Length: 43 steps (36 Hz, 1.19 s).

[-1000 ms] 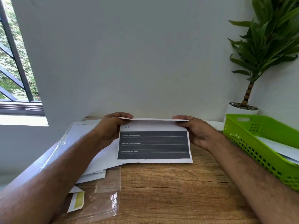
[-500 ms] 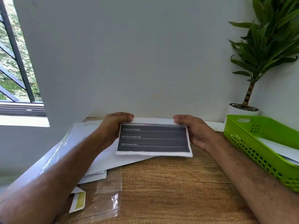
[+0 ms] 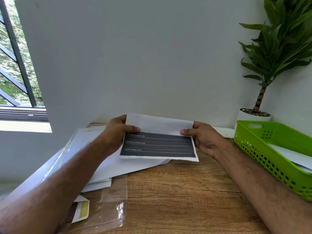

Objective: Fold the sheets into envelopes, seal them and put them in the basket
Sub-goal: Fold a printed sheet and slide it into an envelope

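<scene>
The left hand (image 3: 116,132) and right hand (image 3: 203,138) pinched the 2 ends of a white paper sheet with a dark printed panel (image 3: 158,146), its blank top flap folded toward the person between them. Below the grip lay loose white sheets (image 3: 108,164) on the wooden table (image 3: 177,191). Right of the right hand stood the green perforated plastic basket (image 3: 273,159), holding white paper.

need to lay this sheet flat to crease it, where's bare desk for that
Bare wood lies on the desk in front of the folded sheet, between the plastic bag and the green basket. The left side is crowded with the loose paper pile.
</scene>
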{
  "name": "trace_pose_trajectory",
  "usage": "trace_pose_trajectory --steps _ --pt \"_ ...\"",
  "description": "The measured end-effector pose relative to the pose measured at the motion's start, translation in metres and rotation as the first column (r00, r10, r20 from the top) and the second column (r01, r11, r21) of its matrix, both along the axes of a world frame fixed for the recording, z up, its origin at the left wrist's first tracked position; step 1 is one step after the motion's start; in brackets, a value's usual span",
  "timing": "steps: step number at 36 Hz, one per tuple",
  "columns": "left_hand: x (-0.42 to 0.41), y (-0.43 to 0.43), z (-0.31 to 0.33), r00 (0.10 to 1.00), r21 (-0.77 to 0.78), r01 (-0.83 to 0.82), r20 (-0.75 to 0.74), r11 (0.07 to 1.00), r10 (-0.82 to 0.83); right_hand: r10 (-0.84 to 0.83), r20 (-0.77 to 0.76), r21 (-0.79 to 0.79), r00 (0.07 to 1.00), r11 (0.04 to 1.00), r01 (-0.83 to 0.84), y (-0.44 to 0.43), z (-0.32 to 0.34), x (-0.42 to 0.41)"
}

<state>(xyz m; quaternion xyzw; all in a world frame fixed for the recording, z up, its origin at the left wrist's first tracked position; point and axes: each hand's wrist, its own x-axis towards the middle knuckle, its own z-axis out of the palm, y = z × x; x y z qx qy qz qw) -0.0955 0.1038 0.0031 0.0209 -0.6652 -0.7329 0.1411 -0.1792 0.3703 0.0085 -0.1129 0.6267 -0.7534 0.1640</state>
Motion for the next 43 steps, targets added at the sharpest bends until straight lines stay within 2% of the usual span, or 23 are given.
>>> trace_pose_trajectory --steps 7,11,16,20,25,28,32,37,43 --pt "0.0 0.004 -0.002 1.0 -0.105 -0.011 0.017 0.994 0.012 -0.04 -0.018 -0.001 0.999 0.999 0.04 0.003 0.001 0.0" --pt "-0.001 0.001 -0.004 0.999 -0.061 0.01 0.047 0.998 -0.007 -0.009 0.056 -0.05 0.998 0.999 0.011 0.004 0.001 -0.001" --pt "0.004 0.002 -0.001 0.995 -0.045 0.022 0.1 0.999 -0.017 -0.011 0.054 -0.015 0.998 1.0 0.012 0.004 0.003 0.002" --pt "0.009 0.003 0.004 0.989 0.056 0.063 0.128 0.996 -0.07 -0.002 0.055 0.024 0.998 1.0 0.001 0.005 0.005 0.006" --pt "0.012 0.006 0.011 0.988 0.302 0.085 0.1 0.949 -0.12 0.039 0.079 -0.044 0.996 0.998 -0.035 0.007 0.01 0.008" --pt "0.011 0.003 0.013 0.986 0.336 0.075 0.119 0.939 -0.121 0.038 0.09 -0.035 0.995 0.999 -0.035 0.009 0.013 0.008" --pt "0.007 0.003 0.008 0.989 0.298 0.01 0.135 0.955 -0.053 0.036 0.082 0.004 0.996 0.999 -0.037 0.007 0.012 0.008" --pt "0.002 0.003 -0.001 0.994 0.076 -0.03 0.108 0.997 0.022 0.021 -0.026 0.101 0.999 0.995 -0.018 0.002 0.005 0.007" --pt "0.0 0.002 -0.001 0.995 0.143 0.045 0.08 0.989 -0.057 0.009 -0.005 0.063 1.0 0.998 -0.008 0.003 0.003 0.002"
